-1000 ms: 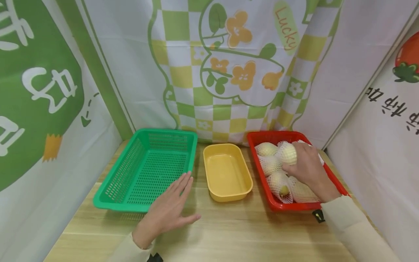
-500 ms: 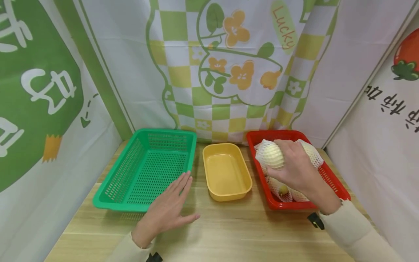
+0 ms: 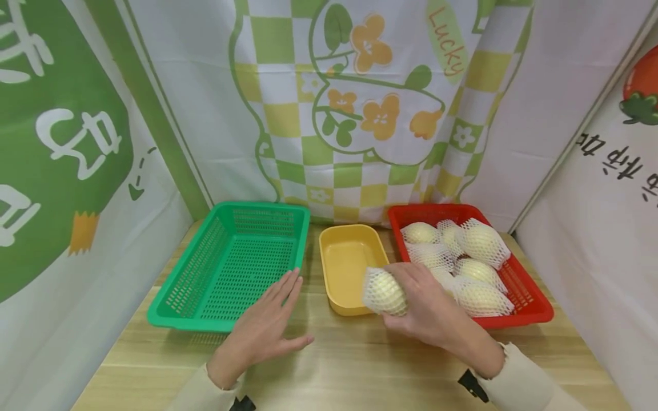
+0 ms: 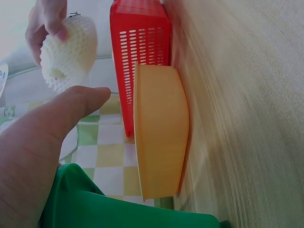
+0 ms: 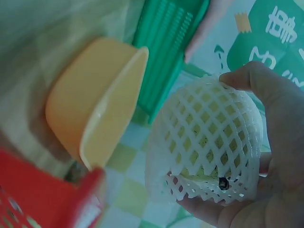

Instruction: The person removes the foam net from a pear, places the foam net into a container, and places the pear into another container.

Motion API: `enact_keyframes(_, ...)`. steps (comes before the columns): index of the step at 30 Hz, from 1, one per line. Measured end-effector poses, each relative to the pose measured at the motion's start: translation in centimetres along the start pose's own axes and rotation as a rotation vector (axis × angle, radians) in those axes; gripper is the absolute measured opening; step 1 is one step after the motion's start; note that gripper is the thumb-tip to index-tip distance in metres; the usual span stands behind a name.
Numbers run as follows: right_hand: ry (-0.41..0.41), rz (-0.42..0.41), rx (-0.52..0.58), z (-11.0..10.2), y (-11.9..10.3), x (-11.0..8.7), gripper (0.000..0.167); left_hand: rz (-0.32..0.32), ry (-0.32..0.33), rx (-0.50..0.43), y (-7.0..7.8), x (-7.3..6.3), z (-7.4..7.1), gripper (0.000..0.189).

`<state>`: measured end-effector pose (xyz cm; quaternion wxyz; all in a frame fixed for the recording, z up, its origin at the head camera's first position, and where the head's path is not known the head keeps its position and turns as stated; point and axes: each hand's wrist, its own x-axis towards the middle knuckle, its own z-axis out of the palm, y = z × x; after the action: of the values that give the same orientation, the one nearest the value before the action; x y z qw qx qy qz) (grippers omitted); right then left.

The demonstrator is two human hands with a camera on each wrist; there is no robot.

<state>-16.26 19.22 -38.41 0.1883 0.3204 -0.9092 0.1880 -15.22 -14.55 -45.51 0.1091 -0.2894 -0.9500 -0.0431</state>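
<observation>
My right hand (image 3: 432,308) grips a pear (image 3: 386,292) in a white foam net, raised over the front right corner of the yellow tub (image 3: 341,262). Through the mesh in the right wrist view, the pear (image 5: 204,137) shows pale yellow-green speckled skin and a dark spot at its lower end. Several more netted pears (image 3: 483,242) lie in the red basket (image 3: 537,311) on the right. My left hand (image 3: 262,331), fingers straight and thumb spread, is at the near right corner of the green basket (image 3: 177,322), which has nothing in it.
All three containers stand in a row on a wooden table (image 3: 329,365), the yellow tub in the middle. A checked curtain (image 3: 339,182) hangs behind them. White cloth walls (image 3: 591,240) close in both sides.
My right hand has lifted the netted pear out of the red basket and carried it left and toward me, to the yellow tub. My left hand has stayed in place.
</observation>
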Motion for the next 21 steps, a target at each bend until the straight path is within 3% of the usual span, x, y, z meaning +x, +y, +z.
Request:
enact_keyframes(11, -0.179, -0.032, 0.06, 6.3, -2.2, -3.0, 0.077, 0.0, 0.023, 0.001, 0.1, 0.0, 0.1, 0.109)
enact_keyframes(21, -0.303, 0.021, 0.119, 8.9, -2.4, -4.1, 0.075, -0.008, 0.012, 0.007, 0.1, 0.0, -0.1, 0.108)
